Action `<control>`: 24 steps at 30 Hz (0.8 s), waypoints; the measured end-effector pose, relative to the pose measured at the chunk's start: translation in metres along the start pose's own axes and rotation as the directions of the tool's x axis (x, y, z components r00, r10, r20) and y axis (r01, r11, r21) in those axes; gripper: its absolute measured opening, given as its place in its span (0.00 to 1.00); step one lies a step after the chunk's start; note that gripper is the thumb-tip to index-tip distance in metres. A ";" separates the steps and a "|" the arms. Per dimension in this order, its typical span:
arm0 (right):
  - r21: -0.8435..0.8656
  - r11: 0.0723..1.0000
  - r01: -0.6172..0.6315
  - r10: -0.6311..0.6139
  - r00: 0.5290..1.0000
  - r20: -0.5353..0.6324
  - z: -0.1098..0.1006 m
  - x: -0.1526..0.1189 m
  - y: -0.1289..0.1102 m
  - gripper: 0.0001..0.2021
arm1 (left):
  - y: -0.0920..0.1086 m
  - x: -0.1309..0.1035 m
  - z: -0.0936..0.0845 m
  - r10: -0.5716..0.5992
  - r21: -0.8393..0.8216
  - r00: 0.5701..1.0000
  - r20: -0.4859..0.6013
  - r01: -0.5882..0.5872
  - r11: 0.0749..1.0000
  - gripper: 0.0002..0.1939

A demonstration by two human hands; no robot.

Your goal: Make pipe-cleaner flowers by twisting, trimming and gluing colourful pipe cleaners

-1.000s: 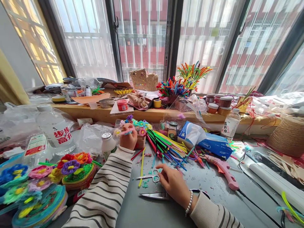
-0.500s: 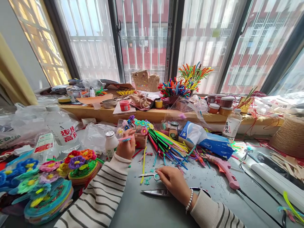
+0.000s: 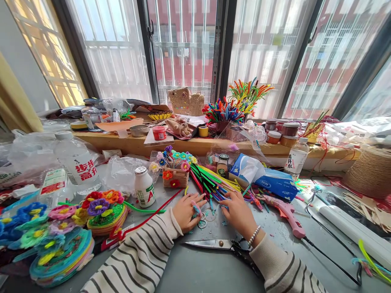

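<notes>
Gray tabletop (image 3: 195, 268) is supporting scissors (image 3: 210, 244), their pointed blades risking a sleeve snag. The left hand (image 3: 186, 213) is spreading its fingers, a pink-blue piece (image 3: 196, 209) looping them; the right hand (image 3: 241, 213) is hovering half-open, grip unclear, beside pipe cleaners (image 3: 210, 183), crossed stems inviting tangles.

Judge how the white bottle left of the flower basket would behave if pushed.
The white bottle stands upright, taller than wide, so a high push may tip it. Once down, its round body would probably roll. It looks smooth, so perhaps slippery.
</notes>
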State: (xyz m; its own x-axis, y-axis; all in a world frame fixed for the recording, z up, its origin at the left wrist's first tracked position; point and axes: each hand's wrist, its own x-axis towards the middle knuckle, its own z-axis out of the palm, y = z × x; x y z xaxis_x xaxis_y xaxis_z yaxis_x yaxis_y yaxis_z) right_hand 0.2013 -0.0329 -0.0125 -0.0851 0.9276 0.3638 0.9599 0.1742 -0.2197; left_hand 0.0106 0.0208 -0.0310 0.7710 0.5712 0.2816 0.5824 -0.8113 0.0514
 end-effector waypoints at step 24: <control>0.135 0.988 0.078 -0.109 0.965 0.238 -0.018 0.009 0.006 0.07 | -0.014 -0.005 -0.019 -0.072 -0.288 0.997 0.038 0.079 0.954 0.12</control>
State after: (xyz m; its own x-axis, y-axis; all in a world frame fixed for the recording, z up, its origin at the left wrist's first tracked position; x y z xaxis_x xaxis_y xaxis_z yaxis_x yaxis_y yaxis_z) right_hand 0.2112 -0.0294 0.0056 -0.2505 0.9549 0.1597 0.9055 0.2894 -0.3103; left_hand -0.0066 0.0273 -0.0154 0.7365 0.6321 0.2408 0.5427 -0.7647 0.3474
